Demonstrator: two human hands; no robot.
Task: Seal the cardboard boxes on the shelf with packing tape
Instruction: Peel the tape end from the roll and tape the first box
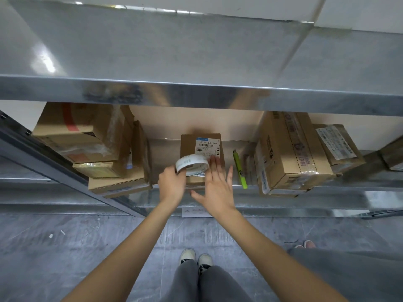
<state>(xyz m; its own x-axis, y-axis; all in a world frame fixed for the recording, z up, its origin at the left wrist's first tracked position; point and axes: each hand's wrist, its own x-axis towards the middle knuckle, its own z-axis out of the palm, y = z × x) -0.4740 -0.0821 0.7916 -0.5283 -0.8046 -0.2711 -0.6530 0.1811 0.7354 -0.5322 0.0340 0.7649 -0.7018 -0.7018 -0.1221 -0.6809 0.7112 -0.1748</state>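
A small cardboard box [200,142] with a white shipping label stands in the middle of the metal shelf [305,192]. My left hand [171,185] grips a roll of clear packing tape [192,164] held over the box's near end. My right hand [217,184] lies flat with straight, spread fingers on the box's top, just right of the roll. The near part of the box is hidden behind both hands.
A green utility knife [239,171] lies on the shelf right of the box. Stacked cardboard boxes [91,144] stand at the left, larger boxes [292,155] at the right. An upper shelf [196,92] overhangs. Another person's feet [305,244] show at the right on the floor.
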